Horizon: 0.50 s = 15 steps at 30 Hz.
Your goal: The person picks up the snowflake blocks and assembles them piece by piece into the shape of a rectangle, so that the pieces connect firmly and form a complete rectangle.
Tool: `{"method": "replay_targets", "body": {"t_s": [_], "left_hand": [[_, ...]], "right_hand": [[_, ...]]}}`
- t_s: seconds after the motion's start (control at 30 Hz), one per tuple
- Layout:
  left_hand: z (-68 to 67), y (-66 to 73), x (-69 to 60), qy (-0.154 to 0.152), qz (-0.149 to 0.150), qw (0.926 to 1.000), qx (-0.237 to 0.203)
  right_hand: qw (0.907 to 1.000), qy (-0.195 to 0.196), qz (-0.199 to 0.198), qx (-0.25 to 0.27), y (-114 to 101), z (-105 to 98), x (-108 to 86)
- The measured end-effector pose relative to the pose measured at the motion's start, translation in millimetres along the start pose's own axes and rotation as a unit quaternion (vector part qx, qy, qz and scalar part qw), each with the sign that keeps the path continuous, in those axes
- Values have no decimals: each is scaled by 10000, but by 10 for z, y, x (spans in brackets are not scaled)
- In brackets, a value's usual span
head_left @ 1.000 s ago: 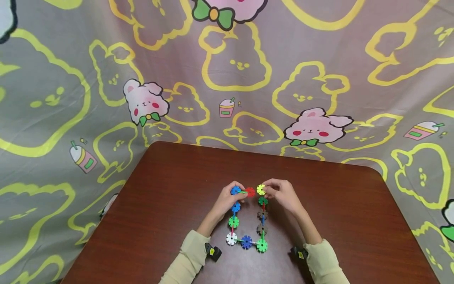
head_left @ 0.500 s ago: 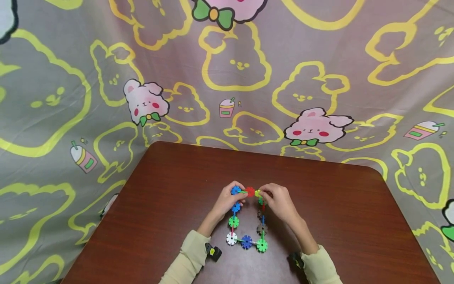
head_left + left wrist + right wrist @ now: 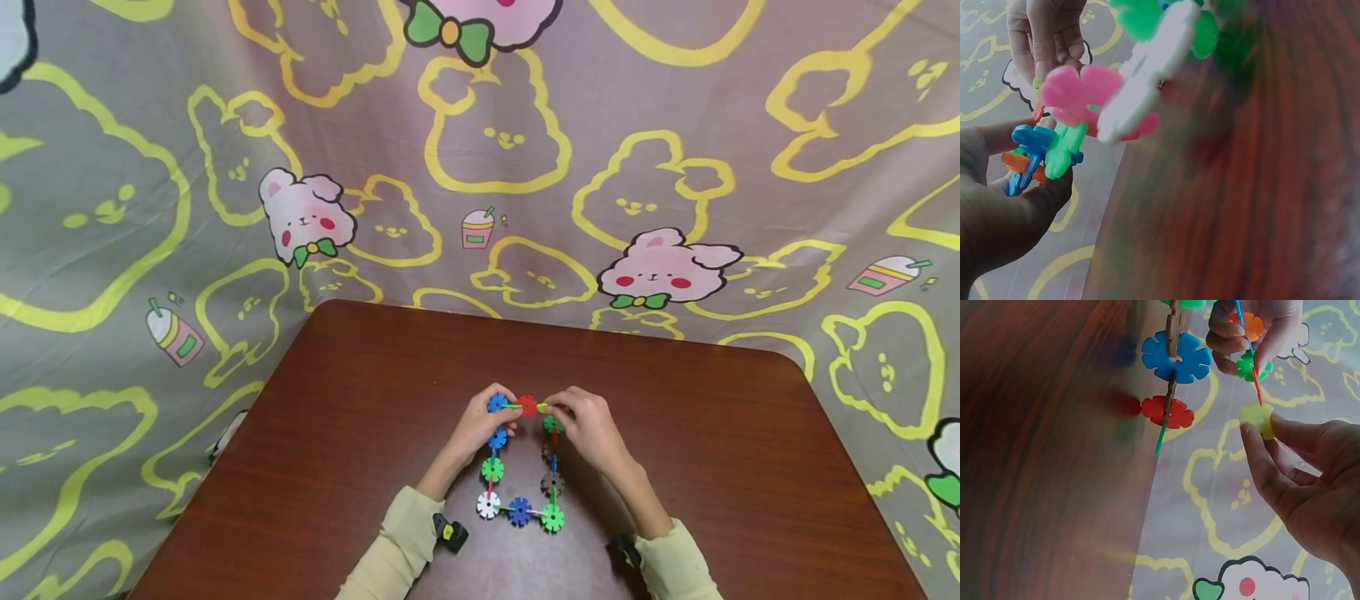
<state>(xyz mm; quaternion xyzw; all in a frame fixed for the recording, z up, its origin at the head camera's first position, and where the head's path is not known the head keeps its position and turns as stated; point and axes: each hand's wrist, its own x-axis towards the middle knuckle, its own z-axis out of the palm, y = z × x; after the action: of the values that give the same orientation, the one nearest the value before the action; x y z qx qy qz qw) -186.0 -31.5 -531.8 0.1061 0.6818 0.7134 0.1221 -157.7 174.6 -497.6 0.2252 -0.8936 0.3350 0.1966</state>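
Observation:
My left hand (image 3: 472, 427) grips one end of a chain of notched plastic snowflake discs, its fingers round a blue disc (image 3: 1035, 140), a green disc (image 3: 1065, 150) and an orange one (image 3: 1016, 162). Out past these fingers sticks a red disc (image 3: 527, 406). Between thumb and fingers my right hand (image 3: 594, 425) pinches a yellow disc (image 3: 1257, 419), which meets the red disc's edge; how deep the notches mesh cannot be told. The rest of the chain hangs in a U between the hands, with a white disc (image 3: 488, 505) and a bright green disc (image 3: 552, 518) at its lower corners.
Under the hands lies a dark red-brown wooden table (image 3: 375, 375) with rounded far corners. A grey curtain (image 3: 525, 108) with yellow outlines and pink rabbits stands behind it and at both sides. Black wrist cameras (image 3: 450, 533) sit at both cuffs.
My right hand has moved left and turned the yellow disc edge-on, bringing it from a gap away up against the red disc. My left hand keeps its grip in nearly the same place.

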Motion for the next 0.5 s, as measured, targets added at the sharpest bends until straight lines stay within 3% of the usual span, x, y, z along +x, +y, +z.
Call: {"method": "replay_targets", "body": {"t_s": [0.27,0.5], "left_hand": [[-1,-5,-2,-107,30,9999,-20],[8,-4,4,-109,205,9997,76]], "right_hand": [[9993,186,-272,-192,-11,63,-5],[9898,632,-1169,-504,18,161,-72]]}}
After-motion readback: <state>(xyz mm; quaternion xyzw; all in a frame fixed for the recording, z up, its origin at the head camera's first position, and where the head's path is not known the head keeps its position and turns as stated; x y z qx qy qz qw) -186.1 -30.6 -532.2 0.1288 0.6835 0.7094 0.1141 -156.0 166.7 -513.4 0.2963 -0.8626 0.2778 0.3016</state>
